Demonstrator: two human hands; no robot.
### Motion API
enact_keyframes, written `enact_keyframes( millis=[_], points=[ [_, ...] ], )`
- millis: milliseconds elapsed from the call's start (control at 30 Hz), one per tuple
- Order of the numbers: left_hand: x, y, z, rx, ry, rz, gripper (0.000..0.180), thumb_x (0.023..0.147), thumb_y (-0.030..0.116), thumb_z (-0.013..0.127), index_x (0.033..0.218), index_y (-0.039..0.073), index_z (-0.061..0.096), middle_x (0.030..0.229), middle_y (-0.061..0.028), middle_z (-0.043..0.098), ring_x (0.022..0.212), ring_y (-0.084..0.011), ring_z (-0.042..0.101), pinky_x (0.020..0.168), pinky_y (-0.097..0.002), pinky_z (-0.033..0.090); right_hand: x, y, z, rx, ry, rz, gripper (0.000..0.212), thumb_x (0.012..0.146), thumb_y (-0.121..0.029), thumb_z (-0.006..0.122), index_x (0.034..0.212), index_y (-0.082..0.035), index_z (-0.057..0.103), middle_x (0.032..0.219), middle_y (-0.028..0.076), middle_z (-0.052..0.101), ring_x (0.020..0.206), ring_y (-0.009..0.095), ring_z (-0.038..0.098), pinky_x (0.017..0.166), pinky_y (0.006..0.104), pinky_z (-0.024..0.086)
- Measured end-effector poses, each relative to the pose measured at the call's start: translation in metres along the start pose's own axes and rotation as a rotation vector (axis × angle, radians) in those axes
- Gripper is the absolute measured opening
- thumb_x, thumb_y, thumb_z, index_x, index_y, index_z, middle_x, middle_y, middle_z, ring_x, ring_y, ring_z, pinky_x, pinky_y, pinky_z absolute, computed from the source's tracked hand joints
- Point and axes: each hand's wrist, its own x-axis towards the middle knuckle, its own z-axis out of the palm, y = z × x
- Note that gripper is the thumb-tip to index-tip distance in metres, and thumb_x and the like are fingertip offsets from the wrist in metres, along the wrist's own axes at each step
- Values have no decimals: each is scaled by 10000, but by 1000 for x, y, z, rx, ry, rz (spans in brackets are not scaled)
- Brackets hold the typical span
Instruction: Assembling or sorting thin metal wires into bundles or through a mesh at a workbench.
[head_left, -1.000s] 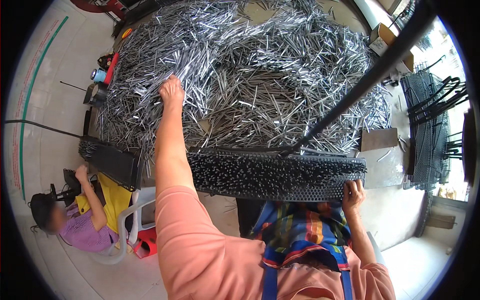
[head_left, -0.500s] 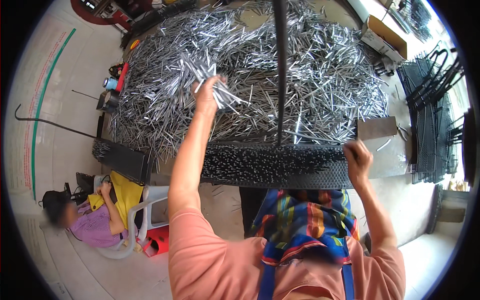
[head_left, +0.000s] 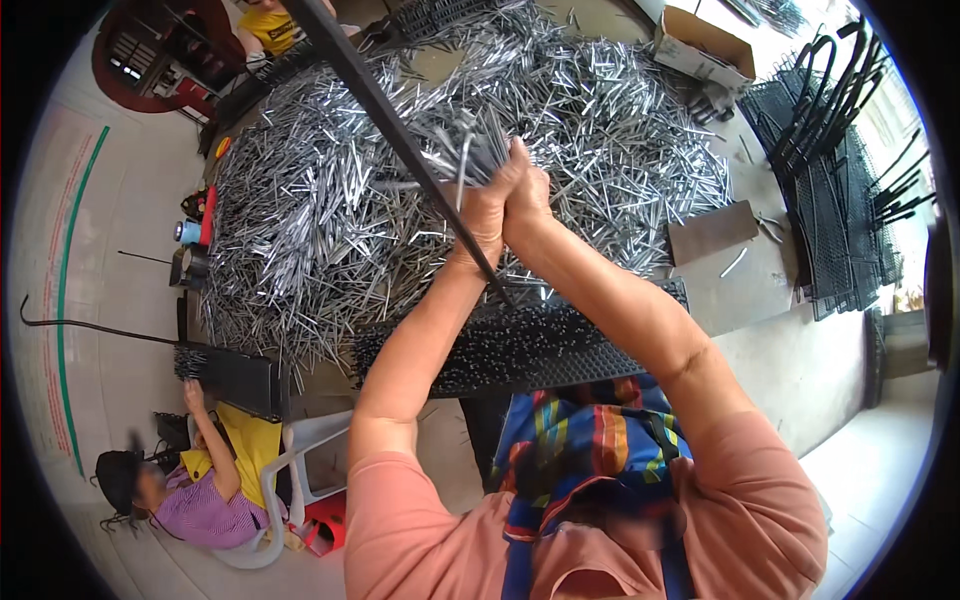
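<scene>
A loose bunch of thin silvery metal strips fans out, blurred, above my two hands. My left hand is closed round its lower end. Pressed against it, my right hand is closed on the same bunch, its fingers mostly hidden. Behind and around them spreads a large heap of similar strips. Nearer my body, below my forearms, lies a black perforated panel; many small strip ends stud its far and left part, while bare holes show along the near right. A dark bar slants across, partly hiding the bunch.
A flat brown plate and pliers lie right of the heap. Beyond stand an open cardboard box and stacked black hooked racks. At left, a seated person touches another dark panel. Another person is at the far side.
My right hand has left the panel's right end and joined my left hand at the bunch. My left hand moved right. The view shifted, and the seated person's hand rose to the left panel.
</scene>
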Motion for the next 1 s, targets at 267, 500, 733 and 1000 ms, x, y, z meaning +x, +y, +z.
enact_keyframes(
  millis=[267,500,733,1000],
  points=[
    [71,-39,-52,477,-201,-147,134,763,110,746,826,23,666,770,-50,671,691,-182,649,629,-342,531,12,-27,-45,-1125,-111,-296,431,886,-405,623,1041,-10,704,833,175,711,748,193,671,691,355,512],
    [60,-6,-135,1950,-269,-157,225,730,72,712,943,11,677,962,-193,709,906,-319,708,753,-421,582,-2,-84,-140,-1328,-186,-502,315,838,-143,692,1119,-3,667,996,94,703,902,157,648,802,285,497],
    [-40,66,-160,249,284,-333,265,737,-93,636,990,-23,599,827,-154,666,670,-242,685,570,-332,582,-135,-91,-144,-1319,-612,-808,116,822,-2,669,933,31,675,856,125,676,779,191,664,718,292,509],
    [-244,-25,-70,-144,-149,-597,279,737,-4,671,1013,4,631,812,-107,677,682,-226,672,650,-334,560,-165,-57,-125,-1126,-958,-547,554,849,-278,619,1309,20,544,1240,178,592,1168,286,556,1018,380,409]
  ],
)
